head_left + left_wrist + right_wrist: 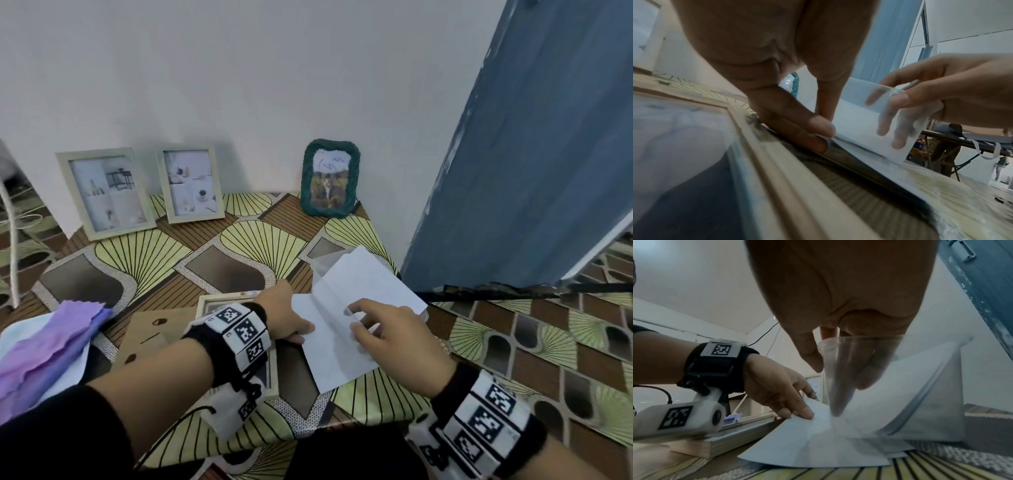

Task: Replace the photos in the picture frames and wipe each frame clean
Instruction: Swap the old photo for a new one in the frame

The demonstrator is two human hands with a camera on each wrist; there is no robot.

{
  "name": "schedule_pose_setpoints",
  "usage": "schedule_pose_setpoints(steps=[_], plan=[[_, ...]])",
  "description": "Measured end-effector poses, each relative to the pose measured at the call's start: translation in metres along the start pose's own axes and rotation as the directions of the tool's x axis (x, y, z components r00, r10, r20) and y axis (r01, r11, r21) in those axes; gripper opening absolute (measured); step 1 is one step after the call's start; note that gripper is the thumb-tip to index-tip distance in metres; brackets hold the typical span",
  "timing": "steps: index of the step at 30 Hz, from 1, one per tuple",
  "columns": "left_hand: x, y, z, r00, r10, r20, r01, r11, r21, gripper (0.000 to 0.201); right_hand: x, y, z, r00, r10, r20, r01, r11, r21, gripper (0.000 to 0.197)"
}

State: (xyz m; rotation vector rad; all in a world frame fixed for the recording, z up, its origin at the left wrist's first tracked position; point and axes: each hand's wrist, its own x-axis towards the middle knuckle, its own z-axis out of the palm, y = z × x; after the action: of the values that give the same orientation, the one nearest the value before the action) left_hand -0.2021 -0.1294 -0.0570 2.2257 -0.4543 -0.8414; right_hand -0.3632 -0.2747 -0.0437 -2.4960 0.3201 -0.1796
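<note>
A light wooden frame [212, 301] lies flat on the table under my left wrist, and its rim [777, 170] shows close up in the left wrist view. To its right lies a white photo sheet [329, 356]. My left hand [294, 330] pinches that sheet's left edge [857, 116]. My right hand [359, 320] pinches a clear plastic sheet [325, 270], lifted at a slant above the white sheet. Its thumb and fingers show through the clear sheet [849, 369]. A second white sheet [373, 284] lies behind, partly raised.
A brown backing board [150, 335] lies left of the flat frame, with purple and white cloths [51, 346] beyond it. Two wooden frames [106, 193] [191, 185] and a green woven frame [330, 178] stand against the wall. A blue door [531, 154] stands at the table's right edge.
</note>
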Motion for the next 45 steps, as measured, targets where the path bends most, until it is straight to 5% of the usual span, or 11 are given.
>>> schedule_pose_setpoints(steps=[6,12,18,21,25,32,45], plan=[[0.006,0.003,0.002,0.999,-0.014,0.044,0.009,0.992,0.129,0.048,-0.005,-0.003,0.002,0.999,-0.040,0.007,0.041,0.996,-0.085,0.023],[0.006,0.000,-0.005,0.996,-0.042,0.077,0.037,0.997,0.064,0.032,-0.009,-0.002,0.001,0.998,-0.058,0.019,0.060,0.993,-0.101,0.027],[-0.022,0.003,-0.024,0.986,0.163,-0.025,-0.154,0.962,0.224,0.035,-0.011,-0.003,-0.001,0.994,-0.106,0.030,0.105,0.994,0.024,0.024],[-0.036,0.005,-0.021,0.950,0.290,-0.112,-0.287,0.957,0.042,0.039,-0.005,-0.004,-0.012,0.985,-0.126,-0.118,0.137,0.986,0.091,0.012],[-0.041,0.006,-0.004,0.921,0.308,-0.238,-0.349,0.924,-0.154,0.057,0.013,-0.002,-0.043,0.942,-0.202,-0.269,0.179,0.978,-0.108,0.007],[-0.032,-0.002,0.021,0.938,0.261,-0.230,-0.335,0.854,-0.399,0.067,0.062,0.024,-0.074,1.000,-0.013,-0.027,0.001,0.912,-0.409,0.019],[-0.030,-0.007,0.024,0.938,0.234,-0.257,-0.324,0.858,-0.399,0.068,0.074,0.029,-0.059,0.990,0.138,-0.019,-0.139,0.986,-0.093,0.015]])
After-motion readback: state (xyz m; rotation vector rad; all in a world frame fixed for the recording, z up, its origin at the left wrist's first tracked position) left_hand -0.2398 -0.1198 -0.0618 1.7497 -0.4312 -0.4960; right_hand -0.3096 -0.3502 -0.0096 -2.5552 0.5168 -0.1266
